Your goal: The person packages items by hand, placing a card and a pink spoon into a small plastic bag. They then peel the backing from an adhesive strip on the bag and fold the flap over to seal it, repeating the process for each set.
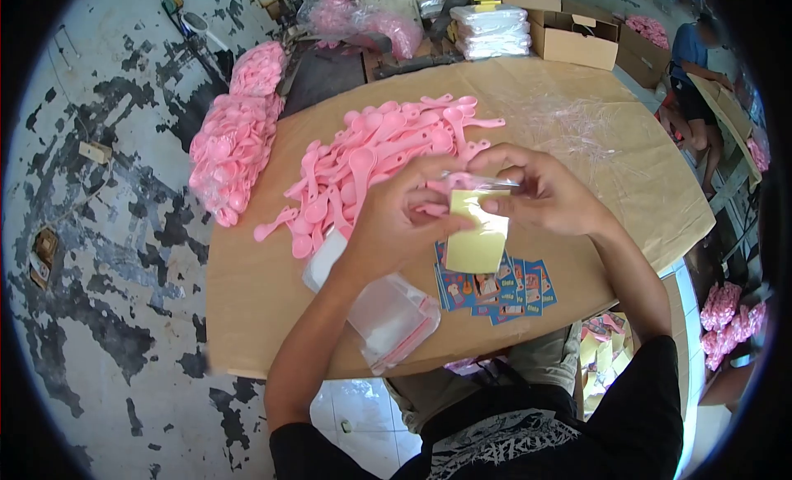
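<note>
My left hand (404,212) is closed with a pink plastic spoon (432,208) between its fingers, blurred and partly hidden. My right hand (549,191) pinches the upper part of a clear plastic bag, whose edge glints between both hands. A shiny yellow card (477,245) hangs upright in or against this bag, below the fingertips. Just beneath it, printed blue cards (507,292) lie overlapping on the table. Clear plastic bags (394,319) with a reddish edge are stacked under my left forearm. Beyond my hands spreads a heap of pink measuring spoons (361,162).
Brown paper covers the table (256,315). Bulging bags of pink spoons (235,154) sit at its left edge. White packets (492,33) and cardboard boxes (575,41) line the back. A container of yellow-card packs (606,356) stands by my right side. Another person (693,59) sits far right.
</note>
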Demonstrator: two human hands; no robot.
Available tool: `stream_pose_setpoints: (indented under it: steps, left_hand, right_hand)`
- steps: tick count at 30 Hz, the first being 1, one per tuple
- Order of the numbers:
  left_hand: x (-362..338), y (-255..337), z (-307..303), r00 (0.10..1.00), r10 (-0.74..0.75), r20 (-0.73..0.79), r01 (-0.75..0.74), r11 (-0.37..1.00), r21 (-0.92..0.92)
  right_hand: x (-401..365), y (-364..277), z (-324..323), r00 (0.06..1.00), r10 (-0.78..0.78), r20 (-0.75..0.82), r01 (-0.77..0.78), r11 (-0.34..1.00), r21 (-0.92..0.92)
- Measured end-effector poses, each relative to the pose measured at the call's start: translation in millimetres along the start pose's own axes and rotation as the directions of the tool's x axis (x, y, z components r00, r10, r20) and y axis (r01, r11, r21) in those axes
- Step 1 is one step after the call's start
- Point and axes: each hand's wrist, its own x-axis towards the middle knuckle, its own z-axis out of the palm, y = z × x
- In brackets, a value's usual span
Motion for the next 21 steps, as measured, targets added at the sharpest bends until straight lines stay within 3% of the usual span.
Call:
stream_pose_setpoints:
  steps: [1, 4, 6, 8, 9, 12, 14, 16, 19, 21]
  left_hand:
    - [1, -6, -5, 0.996, 0.084, -0.021, -0.083, 0.995, 0.052]
    - [-1, 4, -32, 0.996, 0.054, -0.075, -0.059, 0.996, -0.073]
    - [-14, 4, -62, 0.998, -0.006, -0.066, 0.006, 1.000, 0.009]
    - [-24, 9, -90, 0.994, -0.112, 0.010, 0.111, 0.990, 0.092]
    - [-28, 13, -100, 0.978, -0.195, 0.076, 0.184, 0.974, 0.132]
    - [-32, 25, -106, 0.903, -0.381, 0.200, 0.333, 0.913, 0.238]
    - [-37, 29, -111, 0.837, -0.459, 0.298, 0.387, 0.881, 0.273]
    - [-42, 25, -120, 0.742, -0.507, 0.438, 0.429, 0.862, 0.271]
    - [-46, 17, -124, 0.588, -0.596, 0.547, 0.458, 0.803, 0.382]
    - [-46, 14, -122, 0.557, -0.595, 0.579, 0.427, 0.803, 0.415]
  right_hand:
    - [-5, -8, -1, 1.000, 0.015, 0.015, -0.015, 0.999, -0.033]
    - [-28, -34, -28, 0.993, 0.103, 0.050, -0.088, 0.967, -0.240]
    - [-40, -67, -61, 0.844, 0.340, 0.415, 0.045, 0.726, -0.686]
    - [-51, -86, -65, 0.724, 0.585, 0.365, -0.169, 0.664, -0.728]
    - [-50, -87, -60, 0.769, 0.566, 0.296, -0.227, 0.676, -0.701]
    - [-25, -65, -9, 0.914, 0.310, 0.264, -0.059, 0.743, -0.667]
    - [-4, -32, 36, 0.952, 0.108, 0.286, 0.081, 0.814, -0.575]
    - [13, -9, 73, 0.939, 0.034, 0.341, 0.196, 0.762, -0.617]
    - [35, -5, 105, 0.884, 0.305, 0.355, 0.010, 0.747, -0.665]
    - [40, 10, 101, 0.890, 0.272, 0.366, -0.006, 0.809, -0.587]
